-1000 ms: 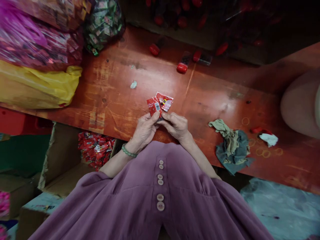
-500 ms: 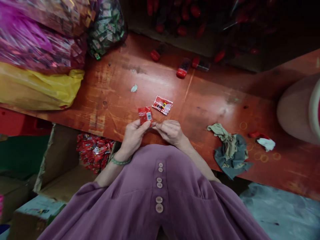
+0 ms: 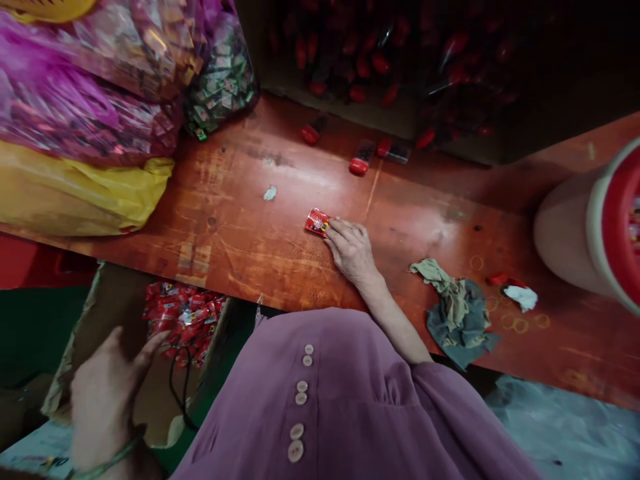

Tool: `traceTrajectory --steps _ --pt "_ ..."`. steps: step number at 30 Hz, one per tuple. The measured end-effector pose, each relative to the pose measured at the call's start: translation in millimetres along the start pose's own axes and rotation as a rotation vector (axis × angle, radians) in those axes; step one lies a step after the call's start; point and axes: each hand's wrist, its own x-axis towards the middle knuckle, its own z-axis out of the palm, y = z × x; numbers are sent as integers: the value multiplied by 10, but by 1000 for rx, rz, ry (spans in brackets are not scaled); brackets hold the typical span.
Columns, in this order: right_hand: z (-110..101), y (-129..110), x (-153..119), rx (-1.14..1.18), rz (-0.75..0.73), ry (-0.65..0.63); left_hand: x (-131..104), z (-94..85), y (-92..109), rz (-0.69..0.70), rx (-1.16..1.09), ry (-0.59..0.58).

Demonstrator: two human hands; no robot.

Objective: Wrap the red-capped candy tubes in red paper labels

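Note:
My right hand (image 3: pixel 353 247) is over the table, its fingers closed on the right end of a small, shiny red packet (image 3: pixel 316 222). The packet lies flat, and the fingers cover part of its printed face. Low on the left, my left hand (image 3: pixel 107 387) hovers over an open cardboard box (image 3: pixel 80 333), thumb and fingers spread, a little blurred, with nothing seen in it. Inside that box is a heap of similar red packets (image 3: pixel 187 313), just beyond the left fingertips.
Stuffed plastic bags (image 3: pixel 90 193) stand at the table's left. Red-capped clear tubes (image 3: pixel 361 159) lie before a dark box at the back. Crumpled cloths (image 3: pixel 460 313), rubber bands and a white bucket (image 3: pixel 565 227) are on the right. A dark cord (image 3: pixel 186 387) hangs at the cardboard box.
My left hand has let go of a red packet and swung down left to the box. My right hand has moved forward onto the packet on the table. The view has shifted slightly.

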Motion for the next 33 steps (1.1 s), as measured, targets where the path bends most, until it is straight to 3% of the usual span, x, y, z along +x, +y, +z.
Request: traceTrajectory --steps 7,11,14,20,23,26,30,33 --pt "37 50 -50 -9 -95 39 259 160 -193 366 288 -101" --pt "-13 107 -45 -31 -187 40 566 448 -302 637 473 -159" --pt "-74 132 -52 -56 -199 5 733 642 -363 747 587 -195" --pt "-393 153 61 54 -127 -129 775 679 -439 842 671 -121" --pt "-580 303 351 82 5 -146 789 647 -388 833 719 -118" --pt "-689 529 759 -109 141 -24 826 632 -308 804 651 -166" --pt "-726 744 1213 -284 131 -95 888 611 -246 764 496 -224" --pt "-719 783 1364 -332 72 -164 928 592 -236 754 454 -255"
